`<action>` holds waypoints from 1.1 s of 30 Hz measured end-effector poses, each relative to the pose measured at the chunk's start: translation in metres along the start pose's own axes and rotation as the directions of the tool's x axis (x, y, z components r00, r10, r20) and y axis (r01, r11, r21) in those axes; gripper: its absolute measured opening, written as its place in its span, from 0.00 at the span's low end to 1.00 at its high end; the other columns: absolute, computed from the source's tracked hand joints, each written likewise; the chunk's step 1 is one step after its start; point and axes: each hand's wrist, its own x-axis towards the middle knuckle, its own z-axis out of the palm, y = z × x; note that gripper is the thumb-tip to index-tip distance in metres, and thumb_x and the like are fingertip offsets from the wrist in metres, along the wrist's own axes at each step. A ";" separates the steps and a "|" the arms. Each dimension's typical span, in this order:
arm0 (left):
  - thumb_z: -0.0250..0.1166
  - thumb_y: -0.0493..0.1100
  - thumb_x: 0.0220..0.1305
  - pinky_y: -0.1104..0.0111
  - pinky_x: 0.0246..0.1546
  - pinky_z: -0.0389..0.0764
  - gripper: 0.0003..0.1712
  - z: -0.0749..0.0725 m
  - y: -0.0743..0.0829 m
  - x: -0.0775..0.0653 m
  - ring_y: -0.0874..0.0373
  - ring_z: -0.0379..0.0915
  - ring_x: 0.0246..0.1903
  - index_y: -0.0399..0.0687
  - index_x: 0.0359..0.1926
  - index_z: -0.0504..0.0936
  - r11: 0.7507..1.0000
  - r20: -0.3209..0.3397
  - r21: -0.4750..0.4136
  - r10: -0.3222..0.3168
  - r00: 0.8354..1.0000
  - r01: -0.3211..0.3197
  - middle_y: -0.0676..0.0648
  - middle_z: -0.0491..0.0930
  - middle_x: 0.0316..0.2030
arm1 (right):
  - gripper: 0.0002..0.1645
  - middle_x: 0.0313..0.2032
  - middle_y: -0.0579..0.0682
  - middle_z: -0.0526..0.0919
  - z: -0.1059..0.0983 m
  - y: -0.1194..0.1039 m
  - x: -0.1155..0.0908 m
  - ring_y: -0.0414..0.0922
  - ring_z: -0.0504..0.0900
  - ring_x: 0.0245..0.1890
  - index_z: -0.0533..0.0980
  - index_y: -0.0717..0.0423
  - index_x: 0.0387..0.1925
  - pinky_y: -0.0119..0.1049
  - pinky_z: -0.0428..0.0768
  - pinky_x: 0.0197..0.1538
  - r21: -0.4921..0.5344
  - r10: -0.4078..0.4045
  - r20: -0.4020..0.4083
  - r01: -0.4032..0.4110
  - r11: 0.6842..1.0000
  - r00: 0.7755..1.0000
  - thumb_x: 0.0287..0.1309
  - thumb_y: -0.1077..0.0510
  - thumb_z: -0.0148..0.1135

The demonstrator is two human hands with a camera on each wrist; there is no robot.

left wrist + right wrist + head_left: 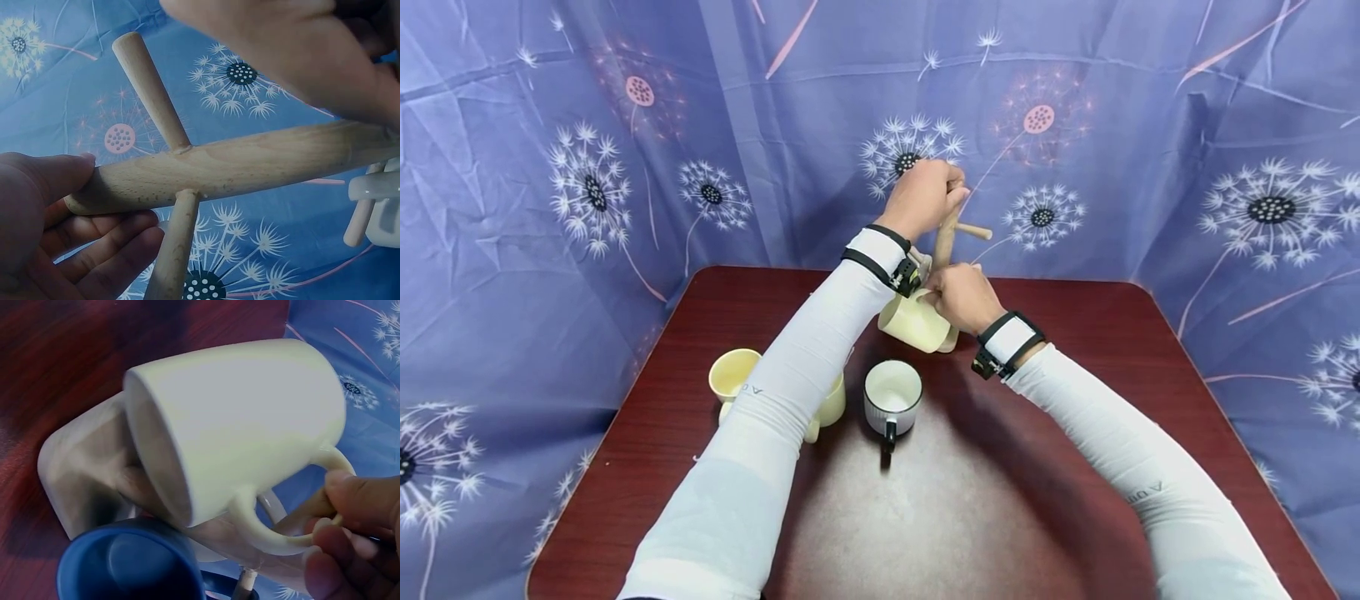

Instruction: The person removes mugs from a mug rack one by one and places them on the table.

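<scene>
Steadying the post: the left hand (925,196) grips the top of the wooden stand (250,162), its thumb on one side and its fingers curled on the other.
Pale yellow mug (917,323): at the far side of the bench (970,500), tipped on its side by the stand's foot; the right hand (967,296) pinches its handle between thumb and fingers.
Handle and peg: whether a peg runs through that handle cannot be told, since the fingers cover part of it.
On the stand: a blue mug (131,562) sits close to the held one, a peg end showing at its handle, so it is probably hung; a white piece (386,222), likely another mug, shows by a lower peg.
Bare so far: the two upper pegs (150,90) carry nothing in the left wrist view.
Left on the bench: a white mug with a black rim (892,396) stands upright in the middle, nearer than the stand; to its left are a half-hidden mug (831,406), partly behind the left sleeve (805,392), and, farther left, a deeper yellow mug (733,375).
Progress: judged as partway, with some mugs apparently placed, one at the stand in the fingers, and at least three apart from it.
</scene>
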 end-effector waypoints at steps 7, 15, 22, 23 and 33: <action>0.58 0.52 0.79 0.72 0.31 0.64 0.18 0.001 -0.001 0.000 0.59 0.66 0.31 0.53 0.28 0.73 1.000 0.001 0.015 0.005 1.000 -0.005 0.52 0.67 0.27 | 0.06 0.25 0.53 0.86 0.000 -0.002 -0.005 0.50 0.84 0.29 0.84 0.58 0.27 0.47 0.81 0.33 -0.001 -0.019 -0.013 0.019 1.000 1.000 0.57 0.62 0.74; 0.59 0.51 0.79 0.72 0.31 0.62 0.20 0.001 0.000 0.000 0.58 0.65 0.31 0.52 0.26 0.70 1.000 0.001 -0.020 -0.005 1.000 0.005 0.51 0.65 0.27 | 0.04 0.27 0.54 0.85 -0.008 -0.004 -0.014 0.50 0.83 0.29 0.83 0.59 0.30 0.47 0.80 0.33 0.015 0.020 0.032 -0.020 1.000 0.999 0.61 0.65 0.68; 0.58 0.52 0.79 0.72 0.32 0.63 0.20 0.001 0.000 0.000 0.59 0.65 0.32 0.52 0.26 0.70 1.000 0.013 -0.019 -0.016 1.000 0.016 0.51 0.65 0.27 | 0.11 0.20 0.47 0.70 -0.009 -0.003 -0.023 0.44 0.68 0.22 0.77 0.56 0.24 0.39 0.67 0.28 0.042 0.059 0.041 -0.061 0.997 0.997 0.60 0.67 0.65; 0.58 0.52 0.79 0.72 0.32 0.64 0.20 0.001 0.000 0.001 0.59 0.65 0.32 0.53 0.26 0.70 1.000 0.012 -0.022 -0.015 1.000 0.015 0.51 0.65 0.27 | 0.11 0.20 0.46 0.69 -0.008 -0.002 -0.024 0.43 0.67 0.22 0.77 0.55 0.24 0.38 0.66 0.28 0.043 0.065 0.040 -0.067 0.997 0.997 0.60 0.67 0.65; 0.58 0.51 0.79 0.72 0.31 0.61 0.23 0.002 -0.002 0.000 0.59 0.62 0.29 0.52 0.24 0.66 0.998 -0.002 -0.061 -0.001 1.000 0.001 0.51 0.61 0.26 | 0.05 0.24 0.51 0.78 -0.009 -0.005 -0.041 0.45 0.74 0.24 0.80 0.61 0.32 0.40 0.73 0.32 0.084 0.124 0.079 -0.131 0.988 0.989 0.62 0.63 0.68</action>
